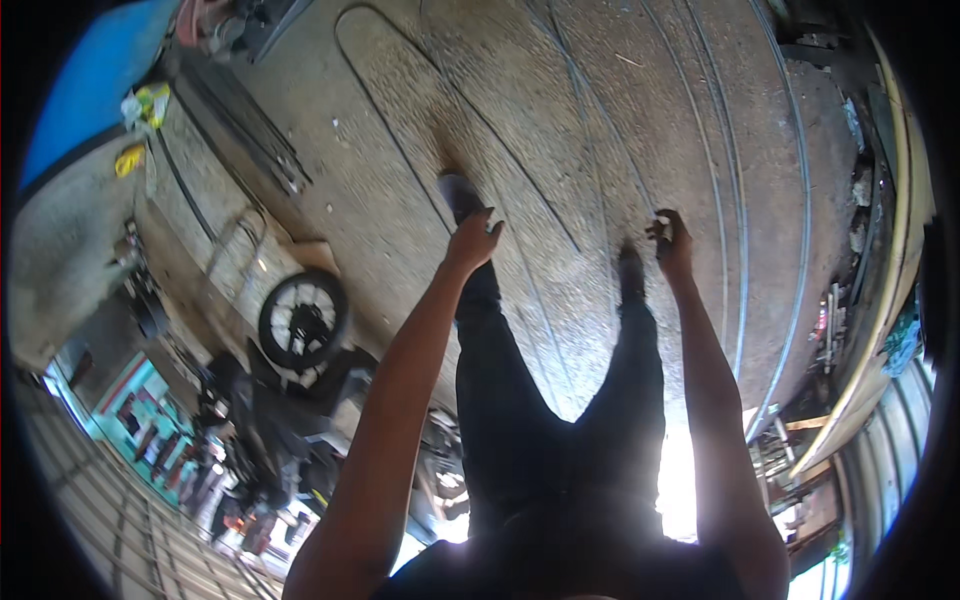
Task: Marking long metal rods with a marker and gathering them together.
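Over the concrete floor, my left hand [474,240] reaches down with its thumb apart from the fingers, and nothing shows in it. Just beside its wrist runs one leg of a thin metal rod bent into a long U [385,115]. The other leg of that U ends on the floor between my feet. My right hand [674,243] has its fingers curled at the near end of a thin straight metal rod [615,130], which slants away to the far side. Small details at those fingertips are hard to make out.
More long metal rods [742,200] lie on the floor at the right. My shoes [460,195] stand among the rods. At the left are a parked motorcycle with a black wheel [303,320], dark metal bars [245,125] and a blue panel [90,80]. Clutter lines the right wall.
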Motion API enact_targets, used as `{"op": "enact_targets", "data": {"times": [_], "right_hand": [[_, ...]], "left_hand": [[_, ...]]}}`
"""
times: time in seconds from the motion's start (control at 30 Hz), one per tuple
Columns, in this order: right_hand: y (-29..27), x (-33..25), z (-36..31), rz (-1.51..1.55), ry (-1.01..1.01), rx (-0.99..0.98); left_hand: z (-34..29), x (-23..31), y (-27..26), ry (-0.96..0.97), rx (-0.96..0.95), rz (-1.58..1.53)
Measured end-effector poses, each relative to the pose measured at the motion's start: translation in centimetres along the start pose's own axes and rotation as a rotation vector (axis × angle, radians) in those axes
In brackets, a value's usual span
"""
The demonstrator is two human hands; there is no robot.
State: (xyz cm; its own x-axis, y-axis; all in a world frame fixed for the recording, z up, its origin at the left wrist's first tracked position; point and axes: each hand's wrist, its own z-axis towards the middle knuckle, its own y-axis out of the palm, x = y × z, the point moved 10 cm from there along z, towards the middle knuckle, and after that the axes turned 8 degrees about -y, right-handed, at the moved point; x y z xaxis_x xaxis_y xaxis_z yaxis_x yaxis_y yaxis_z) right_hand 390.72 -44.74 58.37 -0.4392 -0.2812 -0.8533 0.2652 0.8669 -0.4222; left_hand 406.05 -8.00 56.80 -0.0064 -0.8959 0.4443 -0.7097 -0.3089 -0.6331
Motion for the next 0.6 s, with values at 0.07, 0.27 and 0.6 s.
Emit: {"op": "enact_targets", "data": {"times": [0.07,0.27,0.6], "right_hand": [[1.6,0.5,1.3,0.044,0.038,0.140],[16.5,8.0,-0.2,0.301,0.448,0.284],[38.7,12.4,-3.4,0.205,0.739,0.283]], "left_hand": [[6.2,-2.3,-0.8,-0.023,-0.100,-0.074],[22.0,-12.3,-1.1,-0.117,-0.288,0.122],[35.3,-25.0,7.4,-0.525,-0.669,-0.252]]}}
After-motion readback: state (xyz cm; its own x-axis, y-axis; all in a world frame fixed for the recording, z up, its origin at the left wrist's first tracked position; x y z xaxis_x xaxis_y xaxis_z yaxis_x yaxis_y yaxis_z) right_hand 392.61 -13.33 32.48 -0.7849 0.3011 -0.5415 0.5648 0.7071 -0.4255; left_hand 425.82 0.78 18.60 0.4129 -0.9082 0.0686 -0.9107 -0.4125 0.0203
